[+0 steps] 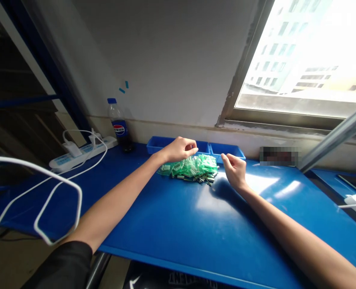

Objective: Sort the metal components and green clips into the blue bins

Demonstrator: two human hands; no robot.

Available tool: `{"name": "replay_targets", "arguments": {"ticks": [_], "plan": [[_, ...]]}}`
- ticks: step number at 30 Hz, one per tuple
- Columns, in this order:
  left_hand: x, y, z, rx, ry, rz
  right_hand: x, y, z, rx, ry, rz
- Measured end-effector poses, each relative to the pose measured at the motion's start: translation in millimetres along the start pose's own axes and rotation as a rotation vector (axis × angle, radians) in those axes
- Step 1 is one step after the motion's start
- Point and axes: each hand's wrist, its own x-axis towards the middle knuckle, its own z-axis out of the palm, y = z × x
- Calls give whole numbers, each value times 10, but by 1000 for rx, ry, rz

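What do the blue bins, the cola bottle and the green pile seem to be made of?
Blue bins: probably moulded plastic, smooth, with thin, evenly coloured walls.
Cola bottle: likely clear, glossy plastic; its upper part is see-through.
Green pile: perhaps plastic, translucent with bright glints; the darker bits at its front are too small to judge.

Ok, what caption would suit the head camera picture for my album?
Left hand and right hand curled near a heap of small parts on a blue table, blue bins behind.
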Motion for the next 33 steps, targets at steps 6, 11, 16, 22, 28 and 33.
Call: {"name": "replay_targets", "arguments": {"ticks": [6, 11, 16, 22, 28, 33], "plan": [[14, 74, -154, 95, -170, -53, -89, 62, -22, -52, -90, -190], [-62, 21, -190, 153, -314, -91, -79, 19, -3, -17, -208, -456], [-63, 29, -190, 153, -328, -85, -119, 0, 35, -72, -318, -463], [-57, 2, 21, 348, -152, -7, -116, -18, 44, -89, -289, -463], [-20, -86, 134, 284, -199, 31, -108, -31, 19, -117, -314, -458], [4, -59, 46, -8, -231, -4, -101, -93, -8, -68, -241, -445]]}}
